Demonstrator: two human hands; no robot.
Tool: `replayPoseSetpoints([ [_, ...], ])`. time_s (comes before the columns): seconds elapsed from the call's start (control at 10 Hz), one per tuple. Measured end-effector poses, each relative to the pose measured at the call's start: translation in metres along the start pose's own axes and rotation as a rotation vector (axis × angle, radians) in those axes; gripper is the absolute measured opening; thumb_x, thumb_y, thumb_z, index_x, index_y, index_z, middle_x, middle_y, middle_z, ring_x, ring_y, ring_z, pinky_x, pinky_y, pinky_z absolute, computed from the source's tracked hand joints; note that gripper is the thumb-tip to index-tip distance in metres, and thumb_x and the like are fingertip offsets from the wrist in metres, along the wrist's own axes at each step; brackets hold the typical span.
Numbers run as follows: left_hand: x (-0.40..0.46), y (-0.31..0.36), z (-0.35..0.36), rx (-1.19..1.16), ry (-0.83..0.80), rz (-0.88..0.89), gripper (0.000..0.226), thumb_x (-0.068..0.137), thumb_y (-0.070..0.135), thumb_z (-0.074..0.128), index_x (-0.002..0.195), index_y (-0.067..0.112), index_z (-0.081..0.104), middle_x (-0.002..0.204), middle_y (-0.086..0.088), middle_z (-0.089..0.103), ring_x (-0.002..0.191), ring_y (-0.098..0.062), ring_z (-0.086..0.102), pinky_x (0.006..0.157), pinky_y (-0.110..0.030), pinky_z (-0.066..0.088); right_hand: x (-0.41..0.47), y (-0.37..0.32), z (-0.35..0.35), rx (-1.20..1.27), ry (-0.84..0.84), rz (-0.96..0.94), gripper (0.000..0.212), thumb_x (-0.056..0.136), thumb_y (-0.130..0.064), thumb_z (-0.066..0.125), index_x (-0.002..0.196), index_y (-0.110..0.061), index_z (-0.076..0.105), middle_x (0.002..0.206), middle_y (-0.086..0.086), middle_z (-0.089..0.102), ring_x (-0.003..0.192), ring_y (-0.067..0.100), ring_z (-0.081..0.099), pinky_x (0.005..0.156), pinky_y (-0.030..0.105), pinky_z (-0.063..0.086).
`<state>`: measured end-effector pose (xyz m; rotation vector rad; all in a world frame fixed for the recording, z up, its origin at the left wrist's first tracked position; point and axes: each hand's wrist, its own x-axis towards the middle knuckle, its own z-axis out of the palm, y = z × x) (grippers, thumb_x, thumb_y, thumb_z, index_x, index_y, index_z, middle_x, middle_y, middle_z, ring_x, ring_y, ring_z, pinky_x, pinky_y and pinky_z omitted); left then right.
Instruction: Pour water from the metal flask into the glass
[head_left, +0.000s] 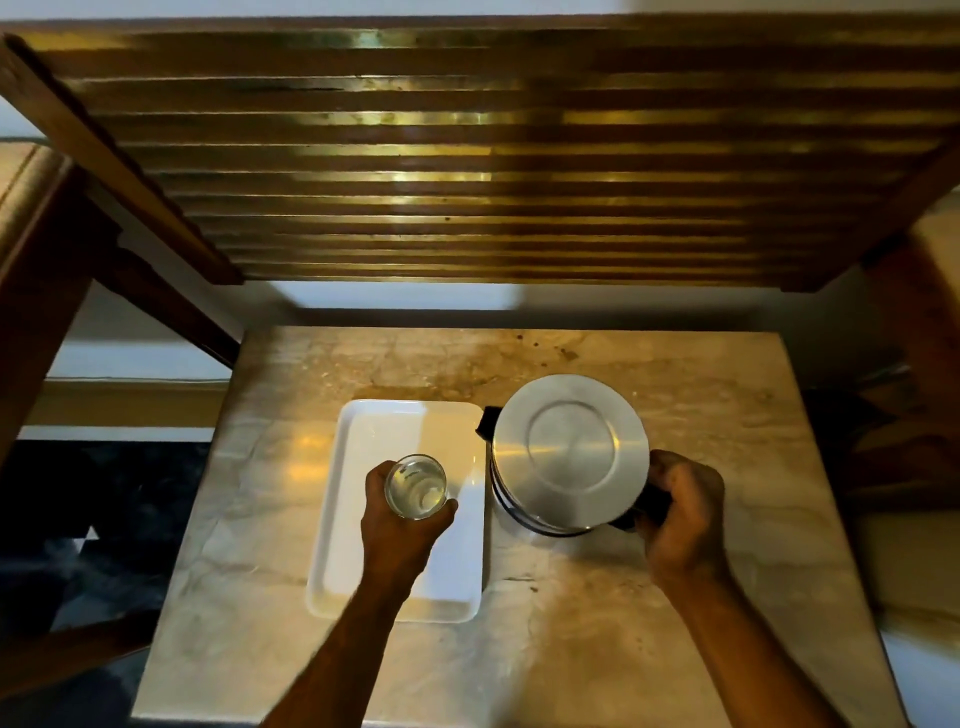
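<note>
Flask (570, 451) round, brushed metal, upright; glass (415, 486) clear, cylindrical.

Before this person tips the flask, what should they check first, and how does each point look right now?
1. Left hand holds the glass firmly: ok, fingers wrap around it.
2. Glass upright, mouth up: ok.
3. Right hand on the black handle of the metal flask: ok, fingers closed on it.
4. Black spout faces the glass side: ok, it points left towards the white tray.
5. Glass below the spout: not ok, it sits nearer the person than the spout.
6. Room left in the glass: cannot tell; it looks clear, but the water level is unclear.
</note>
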<state>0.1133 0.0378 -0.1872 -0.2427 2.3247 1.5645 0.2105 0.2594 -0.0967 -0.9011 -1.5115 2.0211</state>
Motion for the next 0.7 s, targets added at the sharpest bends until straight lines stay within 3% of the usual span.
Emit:
replayPoseSetpoints([
  [0.1, 0.002, -0.004, 0.002, 0.008, -0.007, 0.019, 0.078, 0.047, 0.024, 0.087, 0.113, 0.029, 0.046, 0.103, 0.018, 0.057, 0.098, -0.017, 0.058, 0.08, -0.035, 0.051, 0.0, 0.002, -0.003, -0.012, -0.004, -0.003, 0.046, 0.058, -0.029, 0.049, 0.047, 0.011, 0.028, 0.053, 0.025, 0.011, 0.047, 0.021, 0.027, 0.041, 0.021, 0.031],
  [0.2, 0.003, -0.011, 0.004, 0.069, -0.017, 0.048, 0.08, 0.05, 0.02, 0.092, 0.114, 0.03, 0.045, 0.103, 0.019, 0.056, 0.097, -0.015, 0.057, 0.083, -0.037, 0.052, 0.001, 0.004, -0.007, -0.019, -0.025, 0.021, 0.04, 0.064, -0.017, 0.047, 0.051, 0.012, 0.024, 0.052, 0.01, 0.019, 0.046, 0.017, 0.031, 0.041, 0.019, 0.035],
  [0.3, 0.003, -0.016, 0.005, 0.124, -0.021, 0.049, 0.081, 0.056, 0.019, 0.095, 0.117, 0.031, 0.043, 0.105, 0.017, 0.055, 0.102, -0.019, 0.055, 0.087, -0.039, 0.051, 0.006, 0.009, -0.012, -0.023, -0.064, 0.076, 0.036, 0.067, -0.013, 0.043, 0.053, 0.016, 0.027, 0.053, 0.01, 0.025, 0.045, 0.017, 0.036, 0.04, 0.02, 0.037],
  [0.4, -0.008, -0.007, -0.002, 0.183, -0.07, 0.028, 0.093, 0.053, 0.033, 0.096, 0.13, 0.024, 0.045, 0.126, 0.005, 0.057, 0.117, -0.022, 0.054, 0.101, -0.048, 0.049, 0.01, 0.009, -0.016, -0.076, -0.073, 0.177, 0.036, 0.06, -0.019, 0.051, 0.053, 0.015, 0.04, 0.052, 0.013, 0.032, 0.044, 0.02, 0.041, 0.041, 0.023, 0.04],
  [0.5, -0.029, 0.024, -0.017, 0.23, -0.104, -0.02, 0.114, 0.06, 0.04, 0.091, 0.151, 0.019, 0.025, 0.158, -0.004, 0.034, 0.142, -0.027, 0.035, 0.116, -0.046, 0.032, 0.009, -0.005, -0.015, -0.182, -0.087, 0.269, 0.019, 0.062, -0.018, 0.051, 0.046, -0.006, 0.048, 0.043, 0.006, 0.043, 0.041, 0.016, 0.045, 0.044, 0.024, 0.043],
  [0.6, -0.04, 0.08, -0.041, 0.284, -0.118, 0.024, 0.099, 0.075, 0.047, 0.076, 0.152, 0.018, 0.022, 0.159, -0.008, 0.032, 0.142, -0.031, 0.036, 0.113, -0.047, 0.032, 0.004, -0.032, -0.013, -0.395, -0.125, 0.17, 0.016, 0.071, -0.022, 0.047, 0.06, -0.012, 0.052, 0.063, 0.009, 0.053, 0.06, 0.019, 0.055, 0.049, 0.022, 0.046],
  [0.7, -0.044, 0.153, -0.066, 0.334, -0.08, 0.181, 0.083, 0.086, 0.06, 0.052, 0.15, 0.012, 0.029, 0.158, -0.017, 0.03, 0.144, -0.035, 0.029, 0.116, -0.048, 0.028, -0.007, -0.077, 0.001, -0.559, -0.13, 0.052, 0.017, 0.083, -0.025, 0.045, 0.081, -0.02, 0.062, 0.088, 0.005, 0.063, 0.084, 0.023, 0.058, 0.072, 0.027, 0.047],
])
